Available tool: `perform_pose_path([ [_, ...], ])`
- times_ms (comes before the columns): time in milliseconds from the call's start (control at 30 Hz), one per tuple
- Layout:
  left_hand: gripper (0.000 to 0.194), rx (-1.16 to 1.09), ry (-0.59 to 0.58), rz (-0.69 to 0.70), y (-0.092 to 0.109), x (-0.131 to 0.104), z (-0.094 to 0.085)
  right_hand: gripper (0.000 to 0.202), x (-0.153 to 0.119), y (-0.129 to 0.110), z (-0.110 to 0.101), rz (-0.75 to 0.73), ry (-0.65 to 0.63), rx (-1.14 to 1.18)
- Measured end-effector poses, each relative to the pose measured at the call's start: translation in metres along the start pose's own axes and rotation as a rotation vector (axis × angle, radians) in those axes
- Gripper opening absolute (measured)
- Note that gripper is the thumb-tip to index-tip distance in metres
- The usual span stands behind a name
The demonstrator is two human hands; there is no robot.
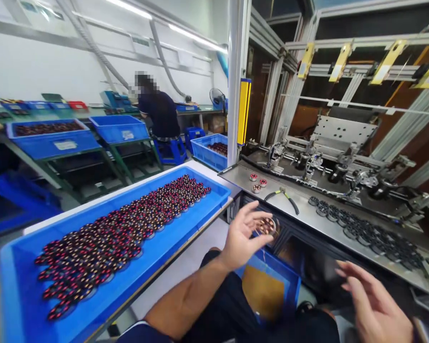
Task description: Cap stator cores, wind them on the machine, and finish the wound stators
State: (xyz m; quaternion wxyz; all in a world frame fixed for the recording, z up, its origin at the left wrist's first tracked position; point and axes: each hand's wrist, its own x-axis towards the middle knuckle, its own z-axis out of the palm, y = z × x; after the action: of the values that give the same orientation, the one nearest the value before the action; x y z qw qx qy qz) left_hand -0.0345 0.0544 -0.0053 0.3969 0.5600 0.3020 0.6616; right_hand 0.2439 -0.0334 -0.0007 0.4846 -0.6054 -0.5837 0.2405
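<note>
Between the thumb and fingers of my left hand (240, 237) is a motor stator (265, 226), a small ring with copper windings. It is held up in front of the metal bench's edge. My right hand (375, 300), slightly blurred, hovers at the lower right with its fingers loosely bent and apart from the thumb. Nothing shows in it. To the left a long blue tray (186, 233) bears many similar stators (117, 233) with red and copper parts, packed in rows. Rows of black rings (368, 233) lie on the metal bench (318, 219) beyond my right hand.
Green-handled pliers (284, 195) and several red-and-copper stators (256, 188) lie on the bench. Behind stands a machine (343, 133) with metal fixtures. A blue bin (295, 286) with cardboard is below. A co-worker (160, 114) sits beyond more blue trays (119, 128).
</note>
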Motion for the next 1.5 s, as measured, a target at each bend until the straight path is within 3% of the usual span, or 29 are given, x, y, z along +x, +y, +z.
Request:
perform_pose_path([
  [133, 0.077, 0.013, -0.175, 0.164, 0.019, -0.054, 0.023, 0.028, -0.018, -0.035, 0.036, 0.022, -0.217, 0.193],
  [300, 0.082, 0.088, -0.261, 0.254, 0.025, -0.066, 0.021, 0.038, -0.021, -0.056, 0.06, 0.131, -0.429, 0.359],
  [400, 0.083, 0.027, -0.282, 0.196, 0.021, -0.066, 0.019, 0.044, -0.022, -0.039, 0.052, 0.225, -0.517, 0.533],
  [467, 0.082, -0.058, -0.313, 0.12, 0.016, -0.066, 0.018, 0.046, -0.024, -0.017, 0.042, 0.215, -0.659, 0.627],
  [533, 0.08, -0.124, -0.321, 0.06, 0.011, -0.064, 0.016, 0.045, -0.027, 0.003, 0.036, 0.184, -0.829, 0.607],
  [600, 0.079, -0.128, -0.313, 0.059, 0.006, -0.062, 0.015, 0.037, -0.031, 0.012, 0.042, 0.219, -0.9, 0.574],
  [667, 0.081, -0.091, -0.302, 0.102, 0.001, -0.058, 0.017, 0.026, -0.036, 0.008, 0.059, 0.337, -0.842, 0.664],
  [767, 0.08, -0.022, -0.297, 0.154, -0.005, -0.052, 0.022, 0.029, -0.042, -0.012, 0.089, 0.511, -0.641, 0.906],
  [867, 0.082, -0.015, -0.288, 0.183, -0.009, -0.049, 0.025, 0.027, -0.047, -0.026, 0.102, 0.604, -0.501, 0.964],
  [933, 0.086, -0.047, -0.276, 0.157, -0.011, -0.048, 0.023, 0.026, -0.05, -0.026, 0.1, 0.63, -0.492, 0.913],
  [1033, 0.087, -0.173, -0.281, -0.008, -0.013, -0.047, 0.018, 0.025, -0.054, -0.018, 0.091, 0.568, -0.559, 0.833],
  [1167, 0.079, -0.375, -0.371, -0.195, -0.013, -0.048, 0.013, 0.027, -0.044, -0.01, 0.079, 0.491, -0.573, 0.783],
  [1267, 0.075, -0.427, -0.481, -0.218, -0.011, -0.05, 0.015, 0.04, -0.031, -0.012, 0.07, 0.433, -0.516, 0.834],
  [1367, 0.079, -0.401, -0.563, -0.214, -0.011, -0.055, 0.02, 0.035, -0.024, -0.019, 0.066, 0.503, -0.459, 0.84],
  [1500, 0.094, -0.372, -0.484, -0.196, -0.016, -0.059, 0.027, 0.034, -0.028, -0.021, 0.068, 0.564, -0.48, 0.861],
])
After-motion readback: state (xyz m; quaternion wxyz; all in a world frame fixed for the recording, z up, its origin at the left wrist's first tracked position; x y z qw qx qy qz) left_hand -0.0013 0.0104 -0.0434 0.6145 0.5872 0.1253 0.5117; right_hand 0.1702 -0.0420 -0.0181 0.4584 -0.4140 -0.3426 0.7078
